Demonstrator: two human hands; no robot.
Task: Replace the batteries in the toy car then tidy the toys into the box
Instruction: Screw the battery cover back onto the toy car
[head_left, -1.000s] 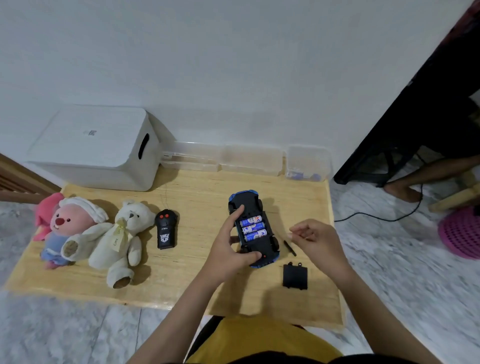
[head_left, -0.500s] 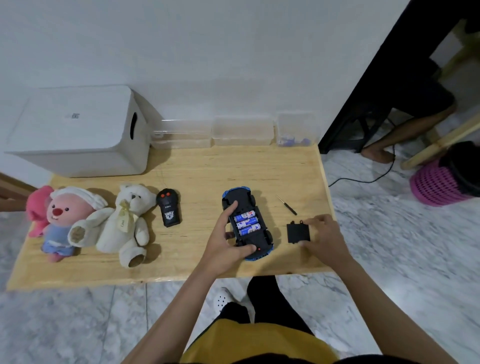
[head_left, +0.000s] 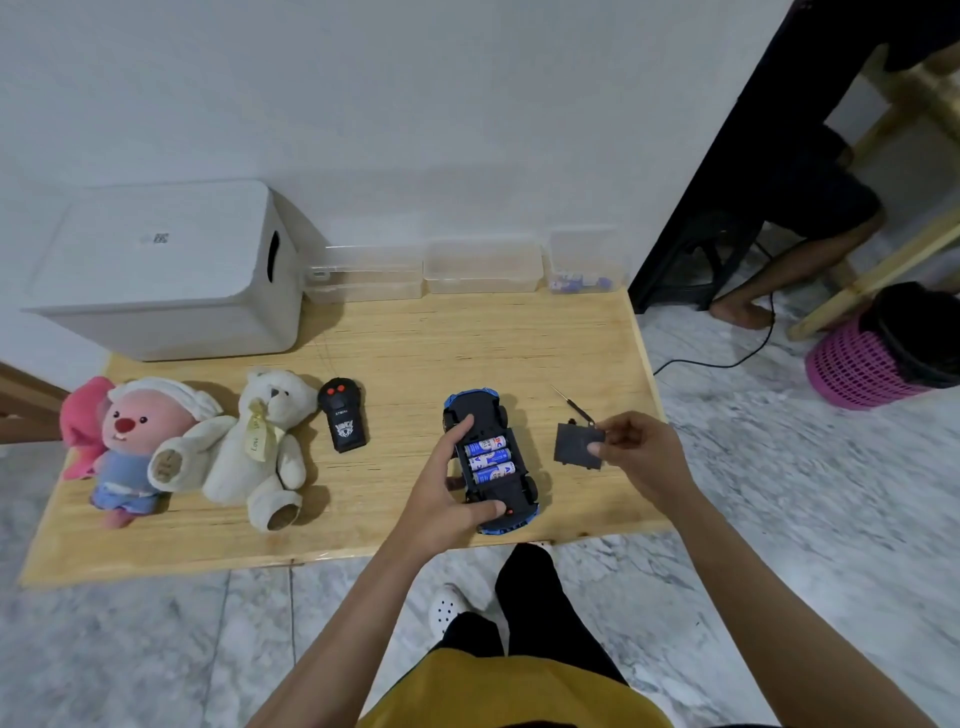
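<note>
From the head camera, the toy car (head_left: 491, 460) lies belly-up near the front edge of the wooden table (head_left: 467, 343), three blue batteries (head_left: 488, 459) seated in its open bay; the left hand (head_left: 441, 499) grips it (forefinger on the chassis, thumb at the near end), while the right hand (head_left: 641, 457) pinches the black battery cover (head_left: 575, 445) just beside it, a screwdriver (head_left: 571, 402) behind, and the white box (head_left: 166, 270) at the back left

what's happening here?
A person is mid battery swap. The left hand holds the upturned car on the table, three batteries showing in the open bay. The right hand pinches the cover beside it. The plush toys and remote are not boxed yet.
</note>
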